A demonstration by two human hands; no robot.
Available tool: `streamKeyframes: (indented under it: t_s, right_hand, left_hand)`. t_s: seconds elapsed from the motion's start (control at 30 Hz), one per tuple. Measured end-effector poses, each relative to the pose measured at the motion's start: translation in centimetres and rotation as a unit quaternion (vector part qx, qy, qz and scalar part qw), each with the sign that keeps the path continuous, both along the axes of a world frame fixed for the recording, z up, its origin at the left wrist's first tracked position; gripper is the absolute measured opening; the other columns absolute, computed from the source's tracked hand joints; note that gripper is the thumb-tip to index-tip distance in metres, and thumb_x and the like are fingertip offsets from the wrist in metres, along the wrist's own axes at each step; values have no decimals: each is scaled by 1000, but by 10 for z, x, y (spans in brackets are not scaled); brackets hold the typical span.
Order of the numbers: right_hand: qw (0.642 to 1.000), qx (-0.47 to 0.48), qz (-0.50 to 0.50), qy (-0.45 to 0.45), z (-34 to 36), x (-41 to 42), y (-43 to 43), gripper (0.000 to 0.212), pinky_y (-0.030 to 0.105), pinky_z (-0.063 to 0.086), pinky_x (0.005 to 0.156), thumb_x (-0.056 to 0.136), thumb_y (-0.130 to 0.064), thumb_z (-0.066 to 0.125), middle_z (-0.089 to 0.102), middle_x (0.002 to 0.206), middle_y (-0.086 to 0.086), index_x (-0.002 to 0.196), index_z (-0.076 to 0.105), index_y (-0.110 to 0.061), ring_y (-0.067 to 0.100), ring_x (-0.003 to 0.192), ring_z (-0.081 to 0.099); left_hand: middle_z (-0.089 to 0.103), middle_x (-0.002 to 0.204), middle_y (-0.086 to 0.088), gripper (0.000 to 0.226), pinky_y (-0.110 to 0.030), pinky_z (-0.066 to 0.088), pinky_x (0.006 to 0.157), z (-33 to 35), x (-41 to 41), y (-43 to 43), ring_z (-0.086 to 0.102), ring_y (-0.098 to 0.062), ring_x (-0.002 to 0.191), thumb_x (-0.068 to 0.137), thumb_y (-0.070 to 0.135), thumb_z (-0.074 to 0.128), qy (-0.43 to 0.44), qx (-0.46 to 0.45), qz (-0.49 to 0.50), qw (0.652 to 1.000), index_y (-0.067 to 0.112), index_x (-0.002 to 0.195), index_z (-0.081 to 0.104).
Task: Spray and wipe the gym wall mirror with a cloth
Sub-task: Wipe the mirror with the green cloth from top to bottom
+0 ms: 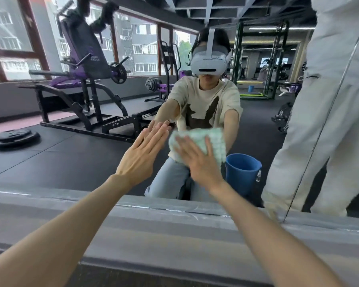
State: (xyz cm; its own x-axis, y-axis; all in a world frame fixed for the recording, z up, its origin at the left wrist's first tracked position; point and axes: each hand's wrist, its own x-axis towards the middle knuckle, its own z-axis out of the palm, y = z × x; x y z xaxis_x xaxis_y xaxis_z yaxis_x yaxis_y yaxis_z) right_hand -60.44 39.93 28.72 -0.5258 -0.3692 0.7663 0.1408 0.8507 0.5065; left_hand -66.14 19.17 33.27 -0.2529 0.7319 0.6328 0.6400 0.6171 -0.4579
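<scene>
Grey ledge [174, 228] runs along the foot of the gym wall mirror [71, 154], nearest the viewer. Beyond it, the right hand [201, 164], fingers straight and spread, presses one pale green cloth [197, 139] flat on the glass; the cloth reaches up past the fingertips. Just left of the cloth, the left hand [141, 154] lies flat, holding nothing. Lower right of the cloth, reflected: one blue bucket [241, 172] and one small spray bottle [258, 176].

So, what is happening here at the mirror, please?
A person kneels before the gym wall mirror. The right hand presses a pale green cloth flat against the glass. The left hand lies flat on the mirror beside it. A blue bucket and a small spray bottle show in the reflection.
</scene>
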Motion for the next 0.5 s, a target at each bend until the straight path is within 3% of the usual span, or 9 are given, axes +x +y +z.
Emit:
streamKeyframes:
  t_s: [0.07, 0.17, 0.27, 0.33, 0.43, 0.5]
  right_hand:
    - [995, 67, -21, -66, -62, 6, 3, 80, 54, -12, 115, 75, 4, 37, 12, 158, -4, 150, 23, -23, 18, 145, 14]
    - [971, 157, -58, -172, -122, 15, 0, 83, 52, -9, 117, 73, -10, 53, 23, 156, -9, 148, 20, -21, 13, 142, 19]
    - [949, 173, -95, -246, -134, 21, 1, 96, 50, -5, 117, 63, -21, 77, 35, 151, -13, 144, 27, -21, 9, 139, 23]
    - [947, 185, -88, -249, -131, 20, 5, 95, 49, -1, 116, 63, -22, 80, 37, 150, -12, 144, 30, -21, 8, 139, 27]
    - [956, 195, -61, -210, -108, 19, 8, 71, 54, -5, 116, 88, -16, 57, 31, 153, -14, 147, 18, -21, 8, 140, 26]
    - [978, 162, -57, -121, -65, 13, 10, 68, 56, -4, 116, 90, -5, 40, 19, 157, -9, 150, 12, -22, 13, 144, 17]
  left_hand:
    - [10, 158, -6, 80, -39, 6, 119, -8, 0, -6, 8, -20, 146, 69, 0, 17, 2, -10, 4, 1000, 6, 149, 17]
    - [9, 158, -6, 80, -39, 6, 119, -14, 1, -15, 7, -20, 146, 70, -3, 21, 2, -23, 8, 1000, 6, 149, 17]
    - [13, 158, -7, 77, -39, 7, 119, -19, 2, -17, 11, -20, 146, 72, -5, 27, 2, -21, 3, 1000, 4, 148, 21]
    - [18, 156, -9, 71, -38, 6, 119, -23, 4, -17, 16, -22, 144, 76, -3, 23, 6, -30, -9, 1000, 3, 146, 26]
    - [23, 154, -11, 68, -38, 4, 119, -31, 4, -19, 19, -23, 143, 78, 2, 18, -5, -62, -10, 998, 2, 145, 30]
    - [21, 155, -11, 70, -38, 3, 119, -36, 3, -19, 17, -23, 144, 76, 4, 25, -10, -68, 1, 998, 2, 146, 27]
